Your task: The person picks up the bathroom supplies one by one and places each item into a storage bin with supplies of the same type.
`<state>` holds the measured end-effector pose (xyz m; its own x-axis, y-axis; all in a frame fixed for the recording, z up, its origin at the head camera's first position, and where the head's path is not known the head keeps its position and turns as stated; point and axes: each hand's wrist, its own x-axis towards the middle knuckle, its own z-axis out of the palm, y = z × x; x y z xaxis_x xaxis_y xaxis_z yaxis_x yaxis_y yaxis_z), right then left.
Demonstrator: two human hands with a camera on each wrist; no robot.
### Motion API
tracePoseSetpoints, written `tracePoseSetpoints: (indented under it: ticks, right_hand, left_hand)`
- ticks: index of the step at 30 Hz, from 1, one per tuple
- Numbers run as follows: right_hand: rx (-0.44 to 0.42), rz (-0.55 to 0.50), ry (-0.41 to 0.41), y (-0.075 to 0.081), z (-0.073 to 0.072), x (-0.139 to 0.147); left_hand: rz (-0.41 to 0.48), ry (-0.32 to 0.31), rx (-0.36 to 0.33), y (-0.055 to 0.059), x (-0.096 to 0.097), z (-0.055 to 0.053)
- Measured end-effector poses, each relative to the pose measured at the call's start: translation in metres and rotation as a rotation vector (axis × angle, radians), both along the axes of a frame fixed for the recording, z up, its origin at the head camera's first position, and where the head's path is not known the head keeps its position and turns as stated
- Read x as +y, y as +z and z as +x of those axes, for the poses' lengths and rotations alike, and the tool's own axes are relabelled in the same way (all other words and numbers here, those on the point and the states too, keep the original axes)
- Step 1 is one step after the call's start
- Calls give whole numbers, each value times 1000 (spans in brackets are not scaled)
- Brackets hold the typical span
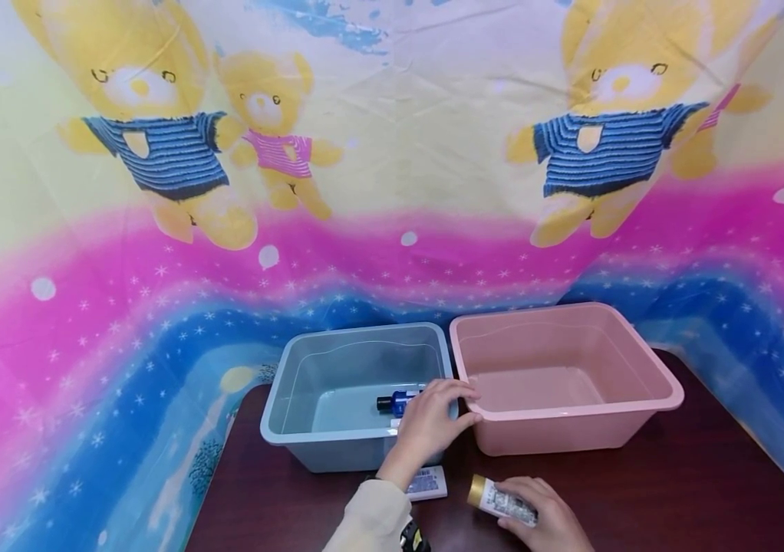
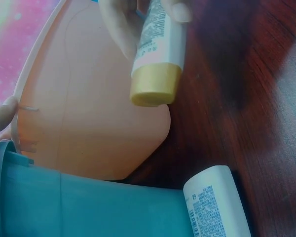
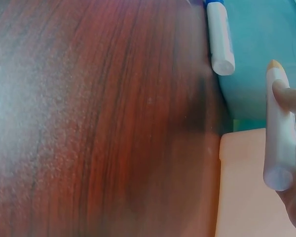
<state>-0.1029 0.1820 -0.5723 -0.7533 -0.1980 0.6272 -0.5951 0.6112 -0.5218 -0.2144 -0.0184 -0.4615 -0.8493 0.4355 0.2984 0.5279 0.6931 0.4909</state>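
Observation:
My right hand holds a small bottle with a gold cap and a printed white label. It is tilted above the table, in front of the pink basin. In the left wrist view the bottle's gold cap points toward the camera. My left hand reaches over the front right corner of the blue-grey basin. Its fingers and thumb pinch the pink basin's rim at the near left corner. Inside the blue-grey basin lies a blue bottle with a black cap, partly hidden by my left hand.
A white bottle with a printed label lies on the dark wooden table, against the front of the blue-grey basin; the right wrist view shows its blue cap. The basins stand side by side before a bear-printed cloth.

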Motion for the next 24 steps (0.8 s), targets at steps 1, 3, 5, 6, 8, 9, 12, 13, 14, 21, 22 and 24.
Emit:
tracePoseSetpoints:
  ticks: [1,3,5,6,8,9,12,13,14,21,22,24]
  right_hand:
    - [2,1,-6,1,0,0]
    - [5,5,-18,2,1,1]
    - [8,8,-27,4,2,3]
    - [13,11,-29,4,2,3]
    - [24,15,-31,6,2,5]
    - [30,16,-30,7,2,6]
    - [47,19,-27,8,3,9]
    - [51,18,-27,9,3,10]
    - [55,17,-25,9,3,11]
    - [77,11,-15,12,2,16]
    - [80,9,-13,12,2,17]
    - [85,7,-12,14,2,18]
  left_hand:
    - [0,0,-2,0,0,0]
    - [-2,2,-2,0,0,0]
    - [-4,3,-1,0,0,0]
    - [-5,4,0,0,0,0]
    - [-6,6,0,0,0,0]
    - [-7,7,-1,0,0,1]
    - [-6,10,-4,0,0,1]
    - [-7,11,-5,0,0,1]
    - [-7,12,-6,0,1,1]
    - [-11,17,-3,1,1,0]
    - [-12,18,-2,1,1,0]
    - [-11,18,-1,1,1,0]
